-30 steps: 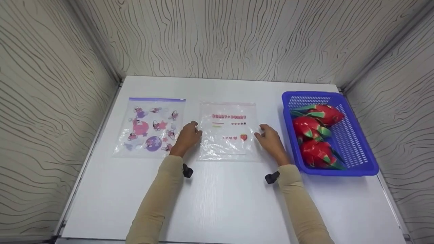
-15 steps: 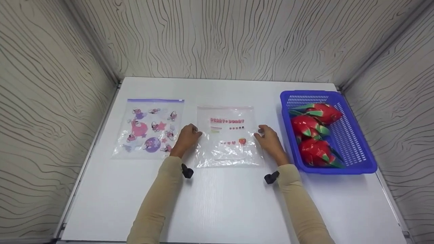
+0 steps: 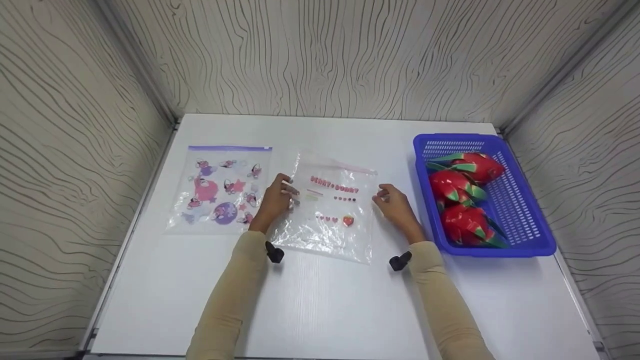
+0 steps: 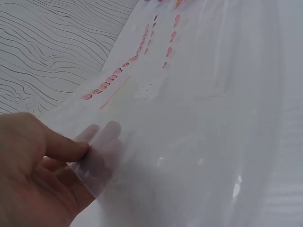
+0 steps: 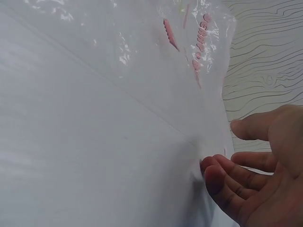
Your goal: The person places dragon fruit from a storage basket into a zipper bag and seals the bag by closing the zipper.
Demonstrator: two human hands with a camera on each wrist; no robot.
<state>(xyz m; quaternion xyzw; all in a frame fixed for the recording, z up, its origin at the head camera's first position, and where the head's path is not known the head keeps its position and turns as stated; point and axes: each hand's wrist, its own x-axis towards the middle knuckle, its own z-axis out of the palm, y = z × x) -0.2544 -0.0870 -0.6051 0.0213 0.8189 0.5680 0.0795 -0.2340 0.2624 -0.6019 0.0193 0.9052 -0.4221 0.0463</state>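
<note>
A clear zip bag point(image 3: 330, 205) printed with red lettering and small hearts is at the middle of the table, turned askew and partly lifted at its left side. My left hand point(image 3: 277, 200) pinches its left edge; the left wrist view shows the thumb in front and the fingers behind the clear film point(image 4: 189, 142). Beside the bag's right edge is my right hand point(image 3: 395, 205). In the right wrist view its thumb and loosely bent fingers point(image 5: 232, 189) stand apart with nothing between them, close to the bag's edge.
A second clear zip bag point(image 3: 220, 187) with a purple zip strip and pink-purple prints lies flat at the left. At the right a blue basket point(image 3: 542, 235) holds red dragon fruits point(image 3: 467, 225) with green tips. Patterned panels point(image 3: 320, 60) wall in the white table point(image 3: 320, 310).
The lettered bag has come nearer to me and swung askew, its right side lower. The right hand is now off its edge, while the left still pinches it. Basket and second bag stay put.
</note>
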